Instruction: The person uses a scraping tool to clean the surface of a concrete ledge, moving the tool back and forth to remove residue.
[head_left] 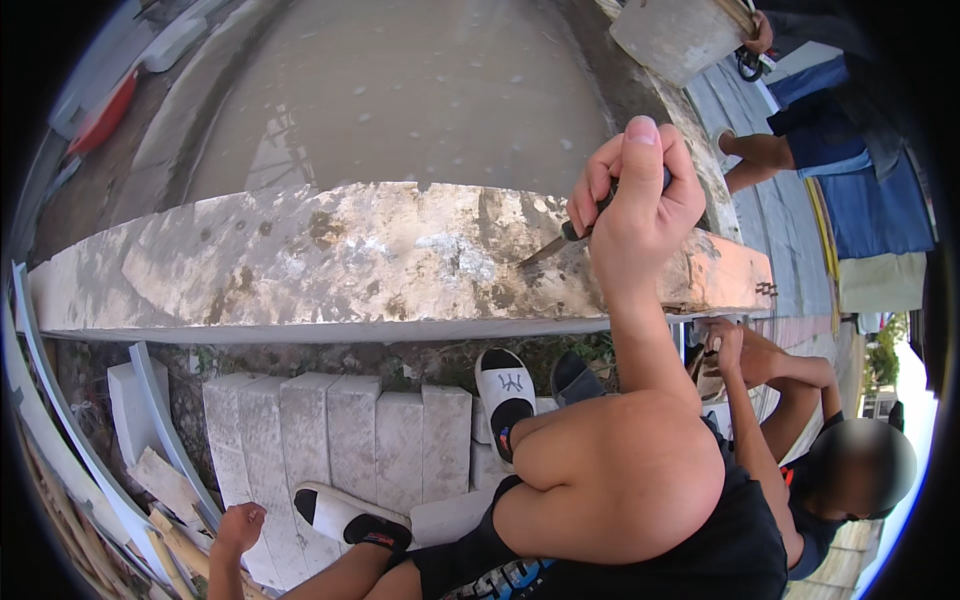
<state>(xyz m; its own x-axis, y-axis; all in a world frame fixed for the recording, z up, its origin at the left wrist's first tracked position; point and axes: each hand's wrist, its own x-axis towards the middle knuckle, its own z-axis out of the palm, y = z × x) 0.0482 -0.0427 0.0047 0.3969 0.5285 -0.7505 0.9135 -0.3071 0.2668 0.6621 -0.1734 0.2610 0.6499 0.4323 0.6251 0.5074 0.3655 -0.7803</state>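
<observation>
My right hand (pixel 645 195) is closed around the dark handle of a narrow-bladed hand tool (pixel 543 252), thumb on top. The thin metal blade slants down to the left, its tip at the worn top of a pale concrete wall (pixel 390 250). Whitish scraped patches and dark stains mark the surface beside the tip. Low at the left, my left hand (pixel 240 528) hangs with curled fingers over pale blocks, away from the wall. What it holds, if anything, is too small to make out.
Murky grey water (pixel 400 100) fills the basin behind the wall. Stacked pale blocks (pixel 350 430) lie beneath my feet, with curved strips (pixel 175 430) to the left. A co-worker (pixel 790 470) crouches at right; another person's hand (pixel 762 32) holds a pale bucket (pixel 680 40).
</observation>
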